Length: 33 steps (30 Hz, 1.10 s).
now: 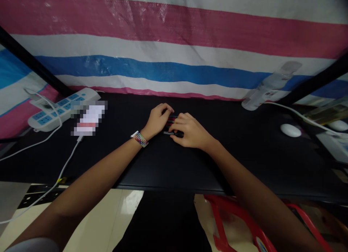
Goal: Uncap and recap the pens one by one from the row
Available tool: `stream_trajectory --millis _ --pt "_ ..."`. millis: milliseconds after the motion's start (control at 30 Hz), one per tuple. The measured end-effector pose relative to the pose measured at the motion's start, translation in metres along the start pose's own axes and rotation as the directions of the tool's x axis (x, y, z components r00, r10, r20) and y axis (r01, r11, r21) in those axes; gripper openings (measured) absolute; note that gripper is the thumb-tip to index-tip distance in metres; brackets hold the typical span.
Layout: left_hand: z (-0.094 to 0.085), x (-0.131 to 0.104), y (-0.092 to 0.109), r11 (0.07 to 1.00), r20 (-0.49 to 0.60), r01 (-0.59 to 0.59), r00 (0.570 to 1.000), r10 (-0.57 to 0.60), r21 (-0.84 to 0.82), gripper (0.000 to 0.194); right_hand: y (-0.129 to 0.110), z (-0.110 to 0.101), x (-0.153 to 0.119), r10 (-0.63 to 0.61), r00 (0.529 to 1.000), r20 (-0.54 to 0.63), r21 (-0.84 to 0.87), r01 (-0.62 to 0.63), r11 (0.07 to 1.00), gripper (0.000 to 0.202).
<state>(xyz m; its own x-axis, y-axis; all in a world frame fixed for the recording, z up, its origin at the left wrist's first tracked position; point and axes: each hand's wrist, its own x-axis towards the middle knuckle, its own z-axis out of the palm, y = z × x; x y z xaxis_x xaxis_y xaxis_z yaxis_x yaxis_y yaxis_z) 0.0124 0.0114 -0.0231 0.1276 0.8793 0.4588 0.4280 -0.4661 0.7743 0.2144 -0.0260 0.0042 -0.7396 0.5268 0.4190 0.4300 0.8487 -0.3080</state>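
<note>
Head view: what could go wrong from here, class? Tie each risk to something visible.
The right hand has a slim dark item between thumb and fingertip; it might slip and roll on the table.
The left hand is close beside the red-and-dark items, so it could nudge them.
The white cable hangs over the table's front edge near the left forearm, which might snag it.

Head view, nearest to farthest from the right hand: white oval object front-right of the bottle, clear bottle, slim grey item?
From the right hand:
1. Slim grey item: at its thumb and fingertips.
2. Clear bottle: to the right, near the striped sheet.
3. White oval object: farther right, on the black tabletop.
</note>
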Motion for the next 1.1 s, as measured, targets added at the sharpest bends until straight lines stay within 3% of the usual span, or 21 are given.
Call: stream_trajectory --millis 200,333,533,733,933,1100 --pt "-0.001 0.000 0.004 1.000 0.006 0.023 1.000 -0.022 -0.019 0.019 0.000 0.000 0.001 0.001 1.000 0.001 0.037 -0.001 0.999 0.007" --pt "-0.008 -0.001 0.017 0.995 -0.007 -0.064 0.998 0.064 -0.073 0.018 0.001 0.000 -0.002 0.117 0.989 -0.094 0.142 -0.103 0.984 0.013" --pt "-0.010 -0.004 0.025 0.980 0.051 -0.162 0.984 0.169 -0.111 0.019 0.016 -0.002 -0.003 0.240 0.906 -0.348 0.247 -0.159 0.956 0.020" --pt "-0.003 -0.003 0.018 0.989 0.027 -0.121 0.992 0.124 -0.084 0.014 0.032 -0.004 -0.002 0.378 0.847 -0.374 0.313 -0.268 0.911 0.020" --pt "-0.004 -0.001 0.014 0.992 -0.032 -0.093 0.995 0.091 -0.082 0.011 0.045 -0.008 -0.006 0.616 0.711 -0.339 0.479 -0.433 0.764 0.020" --pt "-0.004 0.002 0.007 0.993 -0.106 -0.073 0.992 0.062 -0.094 0.012 0.054 -0.014 -0.005 0.779 0.579 -0.239 0.748 -0.402 0.528 0.018"
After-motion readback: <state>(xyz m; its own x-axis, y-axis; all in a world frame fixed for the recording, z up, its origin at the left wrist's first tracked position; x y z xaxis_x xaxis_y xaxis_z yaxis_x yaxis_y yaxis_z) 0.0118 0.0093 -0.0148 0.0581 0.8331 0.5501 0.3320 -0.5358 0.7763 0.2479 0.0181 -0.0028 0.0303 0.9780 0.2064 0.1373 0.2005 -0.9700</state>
